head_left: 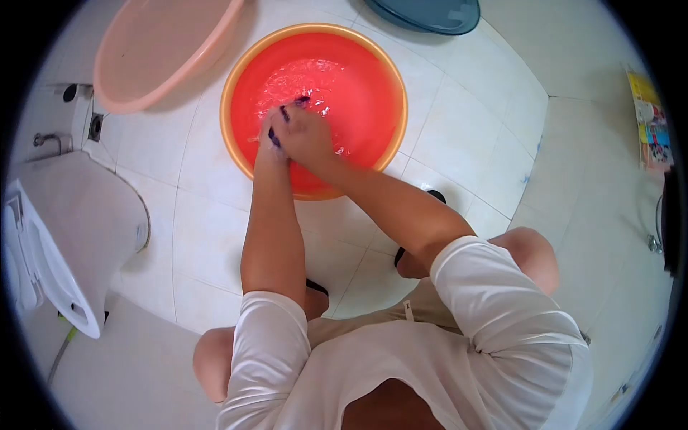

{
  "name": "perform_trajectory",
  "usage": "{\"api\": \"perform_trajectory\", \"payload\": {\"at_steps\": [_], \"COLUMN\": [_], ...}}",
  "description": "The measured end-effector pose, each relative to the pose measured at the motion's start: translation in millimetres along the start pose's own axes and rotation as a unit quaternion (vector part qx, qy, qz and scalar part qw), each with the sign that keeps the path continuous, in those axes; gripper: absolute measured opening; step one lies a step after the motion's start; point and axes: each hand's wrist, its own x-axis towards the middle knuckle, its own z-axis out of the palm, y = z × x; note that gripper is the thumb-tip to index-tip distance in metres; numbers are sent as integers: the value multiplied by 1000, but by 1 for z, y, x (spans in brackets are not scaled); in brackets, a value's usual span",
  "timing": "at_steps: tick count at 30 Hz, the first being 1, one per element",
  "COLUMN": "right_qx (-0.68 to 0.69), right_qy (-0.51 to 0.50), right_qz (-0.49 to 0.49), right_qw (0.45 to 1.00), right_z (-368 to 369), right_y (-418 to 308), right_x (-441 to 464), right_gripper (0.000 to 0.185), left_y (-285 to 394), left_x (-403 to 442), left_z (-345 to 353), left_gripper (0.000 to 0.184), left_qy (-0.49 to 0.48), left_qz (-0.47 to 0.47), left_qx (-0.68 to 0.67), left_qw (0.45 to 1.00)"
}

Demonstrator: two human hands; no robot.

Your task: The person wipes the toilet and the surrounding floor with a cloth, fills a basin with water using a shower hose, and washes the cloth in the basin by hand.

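Note:
A red basin with a gold rim (pixel 226 136) stands on the floor and holds rippling water. Over it, my left hand (pixel 269 140) and my right hand (pixel 307 135) are pressed together, fingers closed. Dark purple bits of what looks like a wet cloth (pixel 273 137) show between and beyond the fingers. Most of that cloth is hidden inside the hands, so its exact kind cannot be made out. Water around the hands is stirred and glinting.
A pink basin (pixel 115 102) lies at the upper left, and a dark blue-green basin (pixel 430 27) at the top. A white toilet (pixel 107 208) stands on the left. My feet in dark slippers (pixel 317 288) are close below the red basin on white floor tiles (pixel 215 244).

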Motion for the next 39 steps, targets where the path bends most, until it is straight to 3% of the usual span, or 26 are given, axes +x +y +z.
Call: {"api": "perform_trajectory", "payload": {"at_steps": [1,2,3,5,6,7,9,10,11,12,13,14,15,16,18,21,24,26,27,28,31,33,35,37,38,39], "right_qx": [-7,-11,-26,-42,-92,-140,-211,-254,-297,-196,-61,75,129,166,211,124,45,20,-4,-4,-133,-231,-171,5,78,149], "right_qy": [92,96,95,98,110,120,105,128,149,60,-60,-177,-162,-175,-135,-63,11,21,31,35,64,135,112,43,-22,-88], "right_qz": [2,4,33,60,34,9,42,75,110,177,241,300,267,270,143,6,28,75,114,117,106,129,165,341,305,265], "right_qw": [996,995,995,992,989,983,971,956,937,963,967,934,941,932,958,990,999,997,993,992,983,955,965,939,949,948], "right_z": [5,6,6,-5,-15,-24,-27,-15,-9,-1,0,2,15,11,13,-25,-21,-26,-29,-27,-34,-41,-25,-1,8,16], "right_y": [17,33,49,59,67,70,77,90,92,92,83,76,75,48,19,-24,-13,10,22,34,67,77,91,82,77,74], "right_x": [13,23,33,48,53,53,48,40,34,27,28,26,18,9,-13,-29,-10,12,24,32,47,47,43,31,28,22], "right_gripper": [34,34,32,31,31,32,43,45,46,50,53,58,42,38,35,28,30,31,33,33,39,53,62,55,51,46], "left_y": [-14,-24,-27,-27,-26,-28,-34,-38,-43,-48,-44,-38,-40,-36,-23,13,23,1,-10,-10,-22,-23,-32,-30,-30,-22], "left_x": [-10,-17,-14,-13,-18,-17,-6,-1,2,4,-2,-14,-21,-19,-15,-4,5,-7,-11,2,-10,-10,-18,-20,-19,-19], "left_z": [27,43,38,36,32,23,-9,-18,-24,-30,-20,-1,9,-14,-48,-71,-63,11,35,7,31,17,26,29,25,11], "left_gripper": [38,32,32,33,34,34,31,31,32,32,32,32,33,34,33,31,30,31,32,32,34,37,37,39,41,50], "left_qy": [65,130,127,234,253,251,300,294,325,352,348,314,277,214,78,-76,-122,23,166,219,306,320,329,334,340,262], "left_qz": [50,98,95,125,87,83,165,166,139,108,106,98,85,143,197,82,29,75,126,119,113,105,70,64,57,60], "left_qx": [-15,-31,-31,136,248,251,485,488,382,270,271,167,61,73,59,35,51,103,157,193,245,269,197,187,171,204], "left_qw": [997,986,987,955,931,931,805,805,854,890,891,929,955,964,976,993,991,992,965,949,913,902,921,922,923,941]}}
